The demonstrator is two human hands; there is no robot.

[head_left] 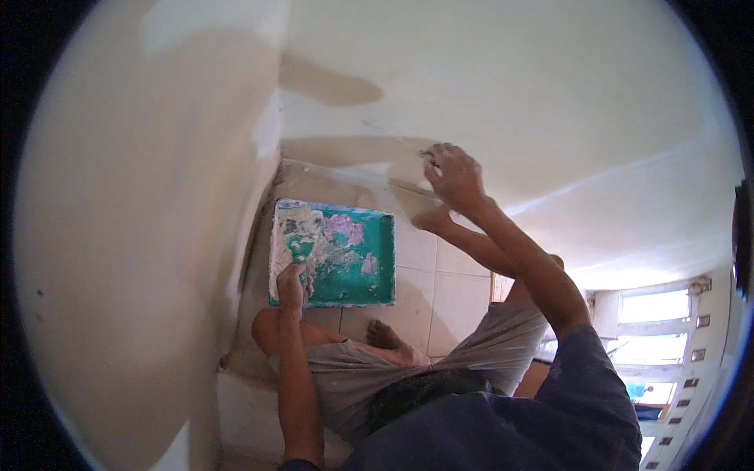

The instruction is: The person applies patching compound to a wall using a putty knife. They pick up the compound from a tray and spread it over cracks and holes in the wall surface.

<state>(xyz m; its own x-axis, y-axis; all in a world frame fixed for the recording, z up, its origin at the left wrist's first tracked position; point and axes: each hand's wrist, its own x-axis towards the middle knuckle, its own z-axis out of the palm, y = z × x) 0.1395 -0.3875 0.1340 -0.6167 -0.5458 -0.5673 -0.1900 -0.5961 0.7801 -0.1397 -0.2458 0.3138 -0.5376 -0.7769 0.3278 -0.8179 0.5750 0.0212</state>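
Left hand (pixel 291 284) clamped on green plaster-smeared square tray's (pixel 369 267) near edge | right hand (pixel 454 177) gripping small blade, pressed to cream wall (pixel 550 102)

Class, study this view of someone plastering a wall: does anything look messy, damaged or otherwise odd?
Yes. The green tray in the left hand is crusted with dried white and pink filler. The wall shows uneven darker patches near the corner, by the right hand. Nothing looks spilled.
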